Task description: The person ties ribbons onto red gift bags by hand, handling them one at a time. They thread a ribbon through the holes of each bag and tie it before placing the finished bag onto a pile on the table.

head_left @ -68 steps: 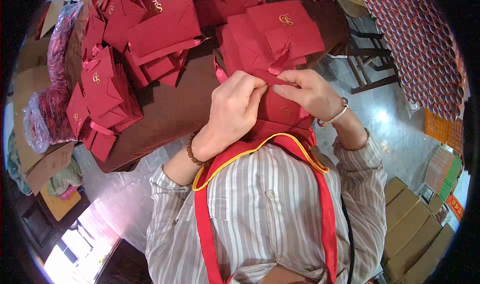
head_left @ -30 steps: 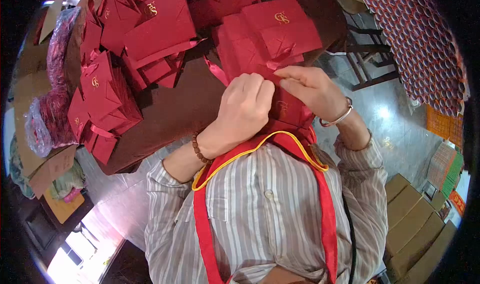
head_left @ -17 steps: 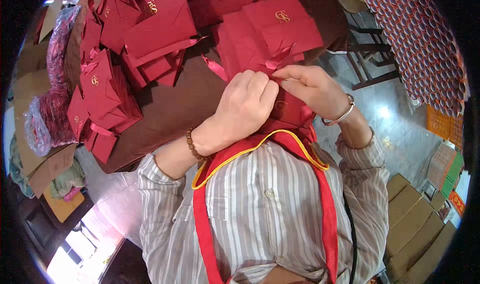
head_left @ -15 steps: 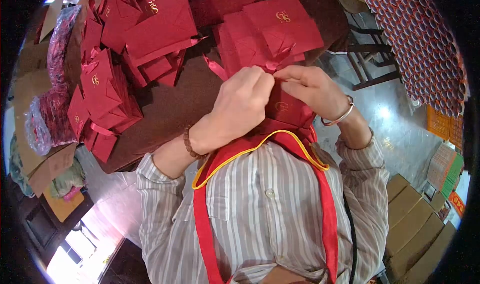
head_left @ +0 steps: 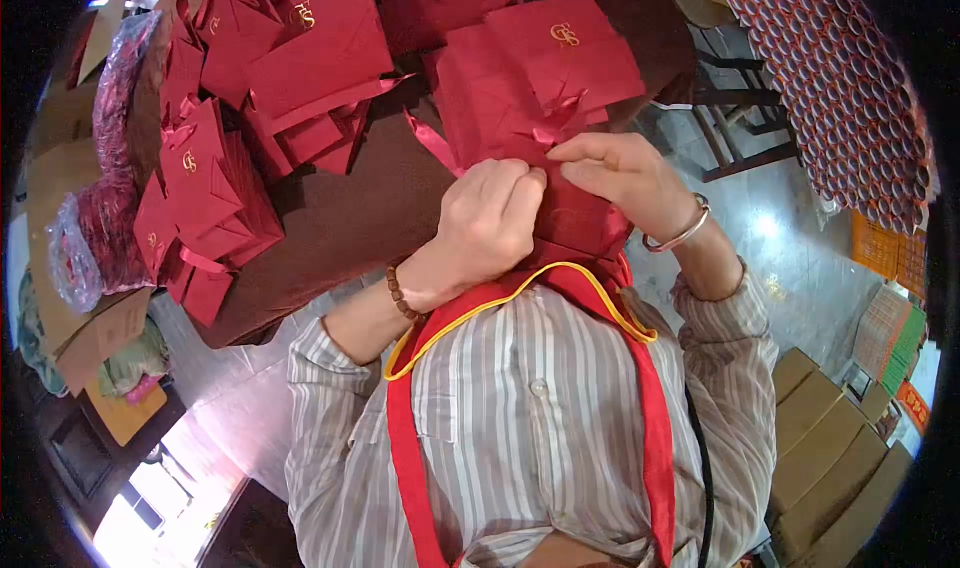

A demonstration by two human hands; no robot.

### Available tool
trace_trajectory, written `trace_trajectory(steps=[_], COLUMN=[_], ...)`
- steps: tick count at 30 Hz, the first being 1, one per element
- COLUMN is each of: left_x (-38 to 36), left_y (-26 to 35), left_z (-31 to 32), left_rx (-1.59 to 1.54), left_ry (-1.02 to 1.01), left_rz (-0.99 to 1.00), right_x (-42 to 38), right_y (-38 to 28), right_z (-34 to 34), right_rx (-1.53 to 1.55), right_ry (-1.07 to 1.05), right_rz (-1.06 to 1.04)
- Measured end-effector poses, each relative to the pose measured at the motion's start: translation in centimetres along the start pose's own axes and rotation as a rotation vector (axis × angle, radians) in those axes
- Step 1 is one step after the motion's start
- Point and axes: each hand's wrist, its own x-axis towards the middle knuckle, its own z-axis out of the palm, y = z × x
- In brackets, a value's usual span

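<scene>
A small red paper gift bag (head_left: 572, 220) with gold lettering is in front of my chest, between my hands. My left hand (head_left: 490, 213) is closed at its left side, fingers curled, its fingertips partly hidden. At the bag's upper right, my right hand (head_left: 628, 180) is closed in a pinch, with thumb and forefinger together near the top edge. Whether a ribbon is also in the fingers I cannot make out. Just beyond my hands lie more flat red gift bags (head_left: 565, 53), with a pink-red ribbon (head_left: 432, 140) sticking out on the left.
Stacks of red gift bags (head_left: 205, 168) cover the left of the brown-covered table (head_left: 345, 223). Plastic-wrapped bundles (head_left: 115, 208) are at far left. To the right stand a dark wooden stool (head_left: 745, 98), rows of round cans (head_left: 830, 68), an orange crate (head_left: 875, 248) and cardboard boxes (head_left: 825, 428).
My left hand has moved slightly down and away from the right hand's fingertips, opening a small gap between them. My right hand has hardly moved.
</scene>
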Motion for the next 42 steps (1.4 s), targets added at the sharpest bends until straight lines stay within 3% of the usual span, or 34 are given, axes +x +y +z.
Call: trace_trajectory(steps=[3, 13, 17, 19, 22, 24, 27, 32, 34, 42], left_x=[-0.5, -0.1, -0.2, -0.3, 0.0, 0.3, 0.3, 0.6, 0.6, 0.8], left_y=[0.2, 0.4, 0.2, 0.1, -0.1, -0.2, -0.8, -0.9, -0.8, -0.6], left_z=[0.4, 0.1, 0.1, -0.1, -1.2, -1.9, -1.9, -1.5, -1.1, -0.7], left_rx=[-0.070, 0.015, -0.133, -0.147, -0.259, -0.340, -0.308, -0.318, -0.279, -0.284], left_ry=[0.024, 0.003, -0.014, 0.007, -0.018, -0.111, -0.105, -0.100, -0.080, -0.087], left_rz=[-0.103, -0.016, -0.119, -0.133, -0.267, -0.511, -0.386, -0.372, -0.333, -0.266], right_x=[0.1, -0.5, 0.0, 0.3, 0.4, 0.6, 0.5, 0.4, 0.8, 0.7], right_y=[0.4, -0.6, 0.8, 1.0, 1.4, 1.9, 1.2, 0.6, 1.9, 1.6], right_z=[0.1, 0.5, 0.7, 0.4, 0.2, 0.2, 0.0, -0.4, -0.3, -1.2], right_rx=[0.057, 0.036, 0.043, -0.176, -0.188, -0.162, -0.164, -0.206, -0.163, -0.043], right_ry=[0.012, 0.055, 0.112, 0.073, 0.100, 0.088, 0.072, 0.031, 0.078, -0.010], right_rz=[-0.002, 0.094, 0.064, -0.029, -0.042, -0.045, -0.014, 0.078, -0.110, -0.038])
